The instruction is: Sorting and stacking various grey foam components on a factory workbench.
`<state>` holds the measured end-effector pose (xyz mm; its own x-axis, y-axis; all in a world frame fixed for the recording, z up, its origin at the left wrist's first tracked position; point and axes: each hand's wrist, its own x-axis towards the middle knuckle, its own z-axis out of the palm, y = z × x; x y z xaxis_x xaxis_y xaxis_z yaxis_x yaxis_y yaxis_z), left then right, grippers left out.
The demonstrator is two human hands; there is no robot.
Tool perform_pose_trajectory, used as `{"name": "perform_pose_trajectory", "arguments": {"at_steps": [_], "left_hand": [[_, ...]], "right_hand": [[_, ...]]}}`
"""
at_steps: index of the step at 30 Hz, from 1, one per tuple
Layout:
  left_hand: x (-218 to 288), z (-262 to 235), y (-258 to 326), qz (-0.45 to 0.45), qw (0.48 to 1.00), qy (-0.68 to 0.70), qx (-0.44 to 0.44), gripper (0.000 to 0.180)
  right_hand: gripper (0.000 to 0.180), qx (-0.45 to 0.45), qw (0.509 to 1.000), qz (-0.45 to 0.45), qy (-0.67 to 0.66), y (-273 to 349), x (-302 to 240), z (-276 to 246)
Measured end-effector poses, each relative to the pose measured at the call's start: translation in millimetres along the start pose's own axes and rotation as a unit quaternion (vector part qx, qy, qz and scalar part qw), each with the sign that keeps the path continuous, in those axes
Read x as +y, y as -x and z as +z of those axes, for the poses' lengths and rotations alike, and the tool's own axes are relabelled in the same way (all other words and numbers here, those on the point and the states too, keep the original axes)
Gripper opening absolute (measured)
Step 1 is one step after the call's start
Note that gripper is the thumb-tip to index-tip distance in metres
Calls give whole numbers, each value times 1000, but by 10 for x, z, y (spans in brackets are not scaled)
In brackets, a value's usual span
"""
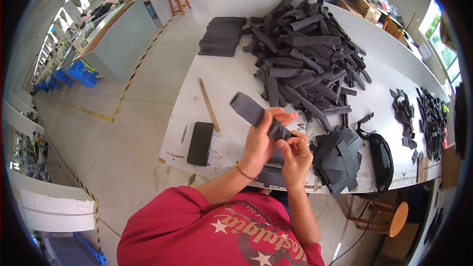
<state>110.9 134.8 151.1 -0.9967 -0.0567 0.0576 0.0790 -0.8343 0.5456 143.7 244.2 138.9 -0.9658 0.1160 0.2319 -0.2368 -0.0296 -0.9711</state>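
Observation:
A dark grey fabric strip (248,109), looking like a flattened sleeve, slants between my hands above the table's near edge. My left hand (257,145) pinches it around the middle with the thumb on top, and some of its fingers stretch out past the strip. At the strip's lower right end, my right hand (296,161) grips it between thumb and fingers. Under my hands lie more dark pieces (270,176), partly hidden by my wrists. Just right of my right hand is a loose stack of flat dark pieces (339,157).
A big heap of dark strips (315,64) covers the table's far side, beside a neat stack (221,36). To the left lie a black phone (200,144), a wooden stick (209,103) and a small thin tool (184,134). At right stands a glossy black device (381,162) with a cable.

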Motion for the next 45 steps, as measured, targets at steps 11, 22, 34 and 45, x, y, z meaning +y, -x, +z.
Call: {"name": "perform_pose_trajectory", "arguments": {"at_steps": [11,22,34,45], "left_hand": [[135,-84,-91,38,989,10,-144,34],[380,-328,-110,25,996,-23,78,25],[502,-365,-74,-21,996,-67,58,25],[399,-382,394,-97,926,-348,107,18]], "right_hand": [[31,-48,979,126,-151,-112,-287,-110],[12,6,973,-177,149,-55,-255,-176],[10,22,993,-91,73,-70,-72,-342],[13,-10,984,176,-6,182,2,-959]]}}
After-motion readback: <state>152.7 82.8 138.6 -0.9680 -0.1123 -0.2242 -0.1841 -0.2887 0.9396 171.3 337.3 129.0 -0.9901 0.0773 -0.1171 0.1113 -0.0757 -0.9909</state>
